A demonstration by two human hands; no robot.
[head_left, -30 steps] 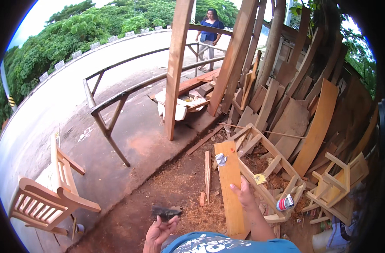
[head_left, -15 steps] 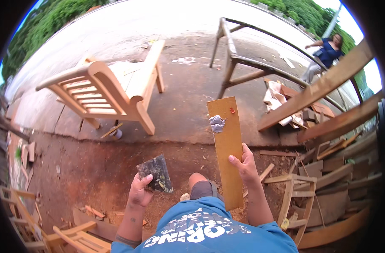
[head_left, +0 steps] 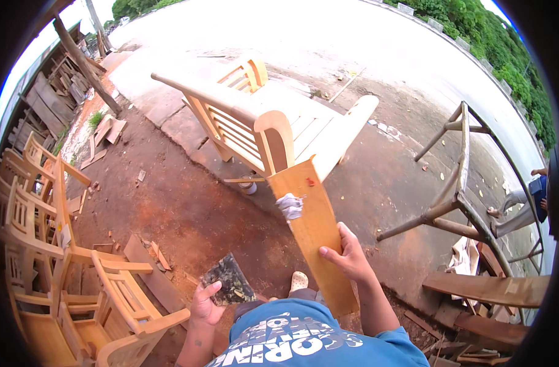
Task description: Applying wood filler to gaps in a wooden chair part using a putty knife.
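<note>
My left hand (head_left: pixel 206 306) grips a dark, stained square plate (head_left: pixel 229 280) by its edge, thumb on top. In my right hand (head_left: pixel 348 254) is a long yellow-brown wooden board (head_left: pixel 313 241), held by its right edge and tilted away from me. A lump of grey putty-like paste (head_left: pixel 289 207) sticks near the board's far end, beside a small red dab (head_left: pixel 310 181). Just beyond the board stands a pale wooden slatted bench (head_left: pixel 273 144), partly covered by the board's tip. A small can (head_left: pixel 248 186) with a stick across it sits under the bench.
Several wooden chairs (head_left: pixel 117 293) crowd the left side. To the right stands a dark pole frame (head_left: pixel 457 202), with a person (head_left: pixel 524 202) partly visible behind it. Planks (head_left: pixel 487 289) and scraps lie at the lower right. A leaning post (head_left: pixel 84 64) rises at the far left.
My view has swung left, bringing the chairs into sight and shifting the bench towards the middle. I am closer to the bench. Both hands keep hold of the plate and the board.
</note>
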